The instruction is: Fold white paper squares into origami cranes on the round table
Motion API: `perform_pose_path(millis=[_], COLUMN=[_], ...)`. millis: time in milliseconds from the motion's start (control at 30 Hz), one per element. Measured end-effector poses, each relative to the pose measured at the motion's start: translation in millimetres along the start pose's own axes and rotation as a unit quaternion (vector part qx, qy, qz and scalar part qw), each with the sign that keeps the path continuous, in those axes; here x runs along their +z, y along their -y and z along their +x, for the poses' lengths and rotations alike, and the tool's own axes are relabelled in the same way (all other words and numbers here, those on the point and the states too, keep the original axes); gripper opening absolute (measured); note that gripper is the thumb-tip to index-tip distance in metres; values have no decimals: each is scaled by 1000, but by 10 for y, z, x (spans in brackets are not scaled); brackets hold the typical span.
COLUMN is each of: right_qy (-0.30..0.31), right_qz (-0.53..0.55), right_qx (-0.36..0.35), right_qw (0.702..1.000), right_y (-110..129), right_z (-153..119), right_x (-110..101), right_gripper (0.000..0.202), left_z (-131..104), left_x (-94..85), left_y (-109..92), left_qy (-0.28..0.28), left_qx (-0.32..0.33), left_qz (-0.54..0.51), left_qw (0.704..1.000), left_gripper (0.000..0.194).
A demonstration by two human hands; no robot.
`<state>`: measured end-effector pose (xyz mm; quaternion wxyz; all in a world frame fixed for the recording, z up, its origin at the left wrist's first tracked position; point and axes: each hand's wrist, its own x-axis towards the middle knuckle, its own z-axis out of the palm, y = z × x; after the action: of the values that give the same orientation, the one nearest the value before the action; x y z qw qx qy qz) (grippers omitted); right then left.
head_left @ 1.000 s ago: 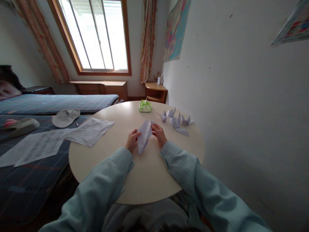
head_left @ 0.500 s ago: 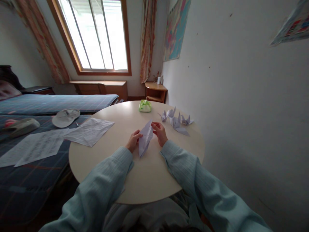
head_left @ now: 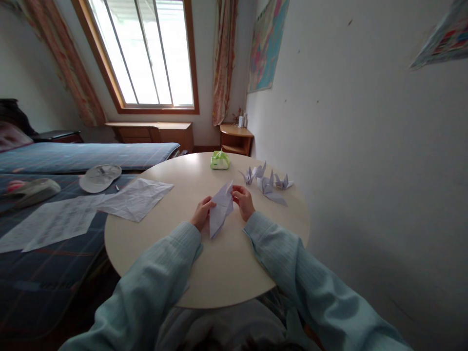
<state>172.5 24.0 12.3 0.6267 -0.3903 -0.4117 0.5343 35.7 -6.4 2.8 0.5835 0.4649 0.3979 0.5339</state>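
Note:
A folded piece of white paper (head_left: 221, 209), long and pointed at its lower end, is held above the round table (head_left: 226, 287). My left hand (head_left: 202, 213) pinches its left edge, thumb on the front face. At the upper right edge of the paper, my right hand (head_left: 243, 201) grips a flap between thumb and fingers. Several folded paper cranes (head_left: 266, 184) stand on the table beyond my right hand.
A green tissue pack (head_left: 220, 160) sits at the table's far edge. Creased paper (head_left: 139, 199) overhangs the left edge. Printed sheets (head_left: 60, 219) and a white cap (head_left: 100, 178) lie on the bed. The wall (head_left: 358, 161) rises close on the right.
My right hand has shifted slightly to the right, drawing the paper's flap outward, so the folded paper looks wider. My left hand has barely moved.

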Motion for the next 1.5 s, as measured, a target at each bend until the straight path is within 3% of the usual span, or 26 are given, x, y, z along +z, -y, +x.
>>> perform_pose_path(millis=[300, 433, 700, 1000, 1200, 1300, 1400, 1500], right_qy=[3, -2, 80, 106, 124, 112, 117, 121], right_qz=[-13, 10, -33, -49, -51, -47, -49, -56], right_qx=[-11, 15, 67, 81, 49, 45, 44, 41], right_qw=[1000, 1000, 994, 990, 990, 992, 991, 990], right_y=[58, 71, 54, -6, -27, -18, -7, 6], right_z=[-38, -49, -78, -63, -62, -64, -70, -81], right_x=[16, 12, 29, 33, 31, 28, 32, 40], right_gripper=[35, 36, 23, 26, 32, 33, 34, 34], left_z=[4, 18, 75, 71, 75, 69, 55, 28], left_x=[-7, -21, -55, -54, -81, -79, -52, -7], left_y=[6, -2, -8, 7, 3, -10, -20, -32], left_qy=[-4, -37, -81, -77, -122, -97, -53, -21], left_qx=[2, 10, 19, 42, 137, 149, 106, 72], left_qz=[6, 0, -43, -42, 54, 85, 64, 17], left_qw=[1000, 999, 996, 995, 981, 980, 991, 997], left_gripper=[10, 11, 17, 16, 48, 41, 34, 39])
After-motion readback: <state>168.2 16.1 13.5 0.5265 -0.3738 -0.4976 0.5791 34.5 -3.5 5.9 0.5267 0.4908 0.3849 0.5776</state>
